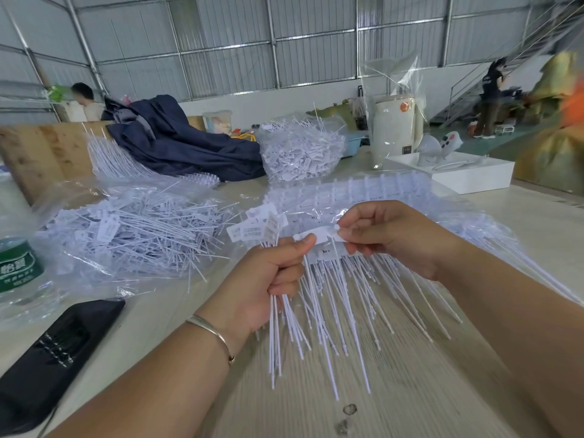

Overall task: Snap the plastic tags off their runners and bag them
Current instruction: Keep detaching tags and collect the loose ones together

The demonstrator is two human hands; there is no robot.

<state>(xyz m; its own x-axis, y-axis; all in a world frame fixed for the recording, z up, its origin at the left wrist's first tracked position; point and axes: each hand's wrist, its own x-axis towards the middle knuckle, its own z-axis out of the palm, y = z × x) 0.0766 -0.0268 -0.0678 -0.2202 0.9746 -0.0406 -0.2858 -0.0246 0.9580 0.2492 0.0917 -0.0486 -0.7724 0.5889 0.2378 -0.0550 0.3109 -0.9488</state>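
1. Right now the left hand [268, 279] is gripping a bundle of loose tags [286, 311], fingers clamped round their stems, while the right hand [392, 238] is pinching 1 tag head [328, 233] on the runner [331, 252].
2. Risk: a hard twist could be tearing the printed head, or the fanned bundle could be slipping and scattering.
3. The open bag [126, 229] is lying to the left on the pale wood worktop [395, 390]; a bottle [19, 273] is crowding it.
4. Around it, a metal-walled warehouse, more bagged tags beyond.
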